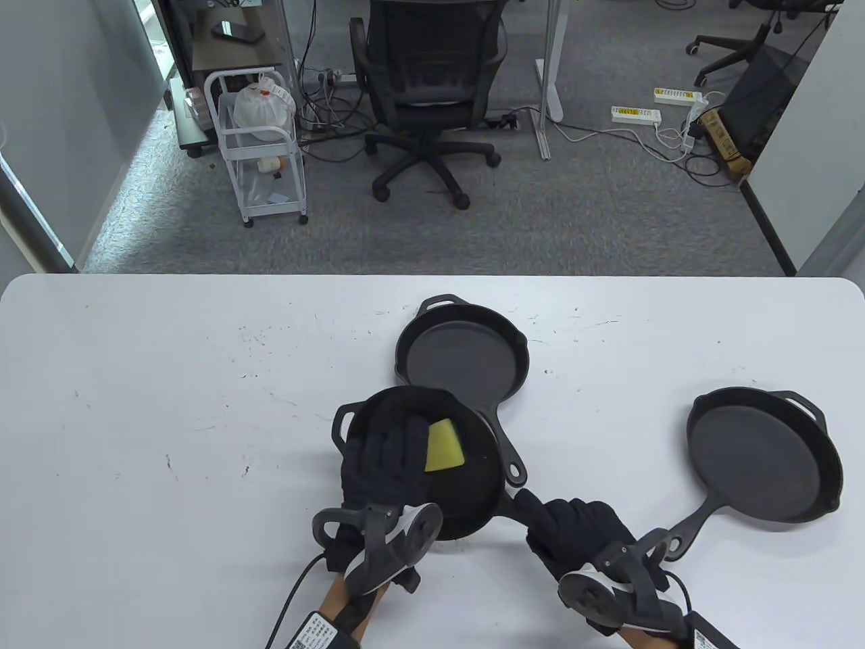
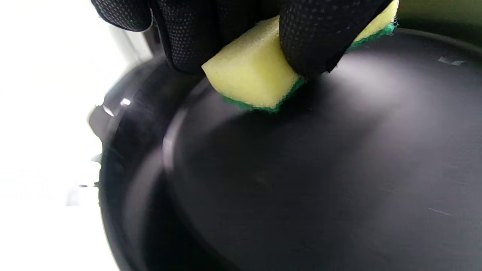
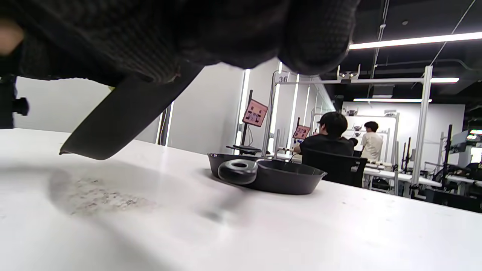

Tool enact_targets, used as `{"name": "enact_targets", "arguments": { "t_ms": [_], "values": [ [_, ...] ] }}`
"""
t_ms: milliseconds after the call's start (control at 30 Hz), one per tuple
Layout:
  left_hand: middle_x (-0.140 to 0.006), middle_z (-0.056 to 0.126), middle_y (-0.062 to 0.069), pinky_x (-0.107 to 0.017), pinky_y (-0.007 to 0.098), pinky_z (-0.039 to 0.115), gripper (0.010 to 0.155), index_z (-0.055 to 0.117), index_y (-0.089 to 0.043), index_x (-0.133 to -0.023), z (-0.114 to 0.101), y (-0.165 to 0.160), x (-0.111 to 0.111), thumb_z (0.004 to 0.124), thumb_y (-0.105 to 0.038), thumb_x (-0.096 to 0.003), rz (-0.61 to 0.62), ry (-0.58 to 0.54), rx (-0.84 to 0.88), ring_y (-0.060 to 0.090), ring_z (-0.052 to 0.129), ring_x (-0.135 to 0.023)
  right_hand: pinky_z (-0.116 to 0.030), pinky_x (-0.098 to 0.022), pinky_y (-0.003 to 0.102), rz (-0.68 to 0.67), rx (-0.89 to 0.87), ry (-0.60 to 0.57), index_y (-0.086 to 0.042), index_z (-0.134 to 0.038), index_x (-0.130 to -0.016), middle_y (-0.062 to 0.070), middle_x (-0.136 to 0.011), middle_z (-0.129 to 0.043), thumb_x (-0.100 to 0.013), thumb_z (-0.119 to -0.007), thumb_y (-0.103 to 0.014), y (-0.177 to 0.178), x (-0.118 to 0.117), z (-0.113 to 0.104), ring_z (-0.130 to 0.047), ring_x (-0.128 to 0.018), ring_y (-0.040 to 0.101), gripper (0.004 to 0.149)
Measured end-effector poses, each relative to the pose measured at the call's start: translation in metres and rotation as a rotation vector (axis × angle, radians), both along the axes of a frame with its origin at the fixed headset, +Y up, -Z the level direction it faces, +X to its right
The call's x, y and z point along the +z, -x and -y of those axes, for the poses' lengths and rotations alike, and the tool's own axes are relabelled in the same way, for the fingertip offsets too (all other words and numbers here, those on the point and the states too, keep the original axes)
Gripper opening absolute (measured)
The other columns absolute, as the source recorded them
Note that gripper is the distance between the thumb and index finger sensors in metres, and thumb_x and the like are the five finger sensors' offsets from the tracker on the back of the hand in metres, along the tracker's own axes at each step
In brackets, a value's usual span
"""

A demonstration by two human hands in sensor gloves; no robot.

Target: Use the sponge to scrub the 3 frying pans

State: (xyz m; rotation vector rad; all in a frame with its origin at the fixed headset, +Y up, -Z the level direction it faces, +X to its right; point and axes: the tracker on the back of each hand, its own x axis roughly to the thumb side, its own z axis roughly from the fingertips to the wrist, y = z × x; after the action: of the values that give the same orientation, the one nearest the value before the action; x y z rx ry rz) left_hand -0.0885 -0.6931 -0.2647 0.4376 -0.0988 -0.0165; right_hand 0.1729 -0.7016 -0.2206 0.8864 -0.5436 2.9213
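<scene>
Pinching sponge (image 2: 252, 75): left hand (image 1: 385, 460) in near pan (image 1: 473, 487) | right hand (image 1: 574, 534) grips its hidden handle

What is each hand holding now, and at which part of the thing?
The left hand grips the yellow sponge by its upper side, pressing it into the nearest frying pan. The right hand holds that pan's handle.

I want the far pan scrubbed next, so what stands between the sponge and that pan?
Nothing visible does. The sponge, pinched in the left hand, sits inside the near pan. The far pan lies just beyond, empty, its handle running beside the near pan; only the near pan's rim must be cleared.
</scene>
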Motion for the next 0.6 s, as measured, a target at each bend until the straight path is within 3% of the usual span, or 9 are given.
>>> {"name": "enact_targets", "arguments": {
  "t_ms": [100, 333, 600],
  "values": [
    [-0.114, 0.074, 0.007, -0.077, 0.065, 0.057, 0.079, 0.052, -0.025, -0.117, 0.003, 0.008, -0.006, 0.085, -0.042, -0.0479, -0.098, 0.061, -0.09, 0.035, 0.08, -0.1, -0.09, -0.033, 0.042, 0.027, -0.029, -0.011, -0.025, -0.076, -0.092, -0.005, -0.058, -0.097, -0.033, -0.099, -0.04, -0.007, 0.0, -0.002, -0.096, -0.02, 0.012, 0.064],
    [-0.116, 0.07, 0.009, -0.077, 0.065, 0.055, 0.079, 0.048, -0.024, -0.118, -0.002, 0.007, -0.001, 0.083, -0.041, -0.0491, -0.057, 0.016, -0.003, 0.036, 0.077, -0.101, -0.092, -0.038, 0.043, 0.212, -0.127, -0.016, -0.026, -0.083, -0.086, -0.003, -0.068, -0.097, -0.033, -0.099, -0.041, -0.035, -0.013, -0.009, -0.1, -0.03, 0.012, 0.057],
    [-0.116, 0.069, 0.01, -0.077, 0.065, 0.056, 0.079, 0.046, -0.023, -0.118, -0.011, 0.005, 0.008, 0.081, -0.041, -0.0496, -0.034, -0.044, 0.013, 0.036, 0.077, -0.101, -0.092, -0.041, 0.049, 0.371, -0.25, 0.026, -0.025, -0.088, -0.084, -0.002, -0.065, -0.105, -0.034, -0.097, -0.041, -0.073, -0.027, -0.011, -0.111, -0.036, 0.017, 0.054]
  ]
}}
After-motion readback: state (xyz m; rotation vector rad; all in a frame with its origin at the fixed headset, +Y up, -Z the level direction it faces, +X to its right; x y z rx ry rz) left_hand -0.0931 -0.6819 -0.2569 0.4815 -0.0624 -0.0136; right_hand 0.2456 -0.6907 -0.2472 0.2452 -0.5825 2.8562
